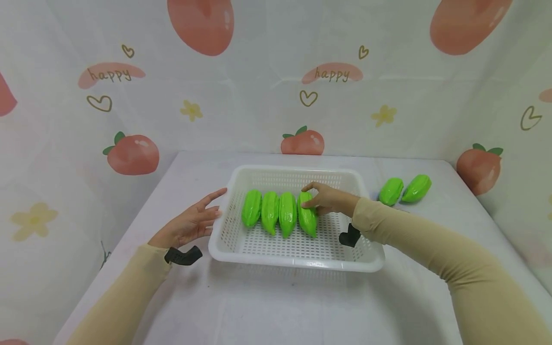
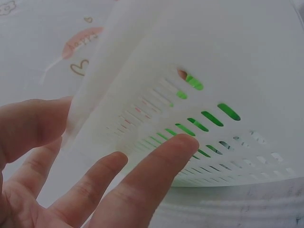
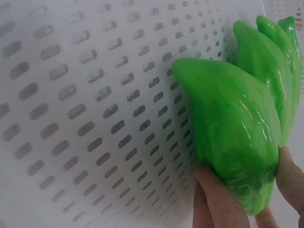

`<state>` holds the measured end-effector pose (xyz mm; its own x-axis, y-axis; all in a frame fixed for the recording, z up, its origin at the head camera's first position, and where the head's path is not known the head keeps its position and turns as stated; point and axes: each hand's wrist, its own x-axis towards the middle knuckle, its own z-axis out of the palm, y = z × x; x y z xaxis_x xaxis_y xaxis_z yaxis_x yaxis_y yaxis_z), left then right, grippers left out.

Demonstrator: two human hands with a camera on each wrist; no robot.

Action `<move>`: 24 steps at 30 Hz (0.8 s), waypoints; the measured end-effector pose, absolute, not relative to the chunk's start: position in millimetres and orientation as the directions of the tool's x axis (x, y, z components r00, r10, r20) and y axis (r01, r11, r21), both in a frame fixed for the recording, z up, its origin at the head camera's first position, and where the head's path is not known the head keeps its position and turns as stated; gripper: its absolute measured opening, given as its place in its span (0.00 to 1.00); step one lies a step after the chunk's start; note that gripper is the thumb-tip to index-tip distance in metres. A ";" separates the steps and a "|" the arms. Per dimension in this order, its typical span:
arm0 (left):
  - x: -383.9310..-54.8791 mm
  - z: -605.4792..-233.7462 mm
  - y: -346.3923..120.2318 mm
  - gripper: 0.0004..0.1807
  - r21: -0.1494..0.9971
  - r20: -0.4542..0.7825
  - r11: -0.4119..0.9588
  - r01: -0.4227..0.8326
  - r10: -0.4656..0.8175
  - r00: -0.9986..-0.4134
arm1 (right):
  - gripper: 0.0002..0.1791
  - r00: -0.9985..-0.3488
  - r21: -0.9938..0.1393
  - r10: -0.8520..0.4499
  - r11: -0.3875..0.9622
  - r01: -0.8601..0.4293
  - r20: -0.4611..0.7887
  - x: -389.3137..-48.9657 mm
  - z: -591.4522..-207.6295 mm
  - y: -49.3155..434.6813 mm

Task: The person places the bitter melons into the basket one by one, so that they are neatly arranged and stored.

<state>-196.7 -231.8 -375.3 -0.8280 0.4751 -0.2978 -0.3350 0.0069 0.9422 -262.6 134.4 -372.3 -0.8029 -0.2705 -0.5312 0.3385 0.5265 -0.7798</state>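
Note:
Inside a white perforated plastic basket (image 1: 297, 262), several glossy green ridged fruits with pointed ends lie side by side in a row. My right hand (image 1: 329, 199) grips the upper part of the rightmost green ridged fruit (image 1: 307, 218), thumb on one side and fingers on the other. Its tapered end points towards the basket's near side, and in the right wrist view the fruit (image 3: 232, 123) rests against its neighbour (image 3: 266, 71). My left hand (image 1: 189, 223) is at the basket's left side with fingers spread, and a fingertip meets the slotted outer wall (image 2: 247, 61).
Two more green fruits, one (image 1: 391, 191) beside the other (image 1: 417, 188), lie on the white table (image 1: 258, 306) right of the basket, beyond my right forearm. A patterned cloth backdrop (image 1: 258, 105) stands behind and along both sides of the table.

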 end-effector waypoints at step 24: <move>-194.8 -372.8 -232.4 0.38 0.935 -0.287 -0.034 -0.352 0.509 -0.812 | 0.34 -0.798 -0.768 -0.273 0.549 0.330 -0.538 -263.2 -374.4 134.5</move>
<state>-194.8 -232.4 -372.8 -0.8116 0.5089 -0.2869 -0.3522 -0.0345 0.9353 -263.2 134.5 -374.4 -0.7976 -0.2730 -0.5379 0.3297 0.5494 -0.7678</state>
